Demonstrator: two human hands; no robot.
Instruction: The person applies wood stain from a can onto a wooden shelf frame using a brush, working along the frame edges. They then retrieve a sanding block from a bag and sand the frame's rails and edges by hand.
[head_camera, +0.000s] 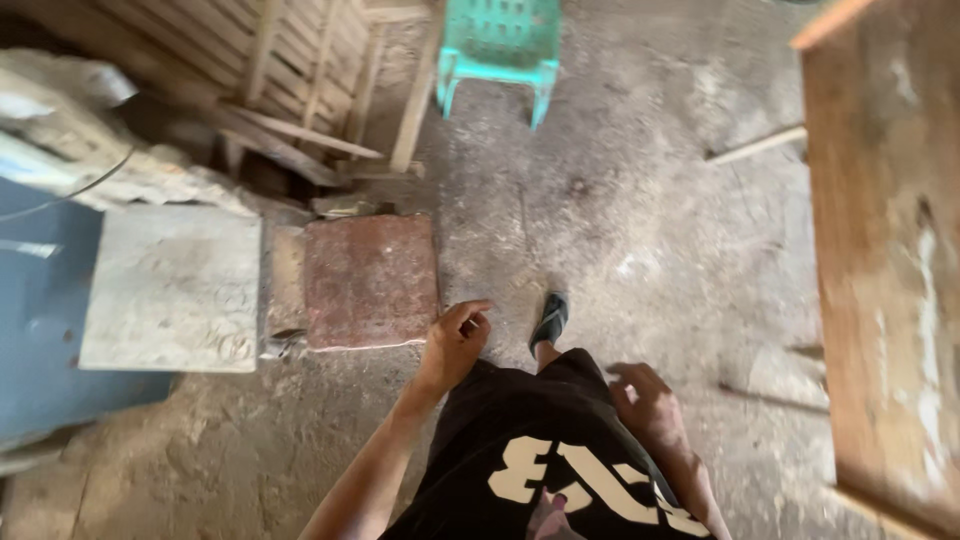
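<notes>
Both hands are hanging empty, fingers loosely curled mid-stride, left hand (455, 340) swinging just beside the red slab (370, 280), right hand (645, 400) well apart from it.

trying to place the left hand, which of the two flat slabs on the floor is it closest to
The reddish-brown slab: its lower right corner lies just beside the left hand. The pale grey slab sits farther left, beyond the reddish one.

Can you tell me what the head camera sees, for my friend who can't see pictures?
Looking down, a person's empty left hand hangs beside a reddish square slab and the right hand hangs by their black shorts, above a dusty concrete floor. A green plastic chair stands ahead, a wooden board at right.
</notes>
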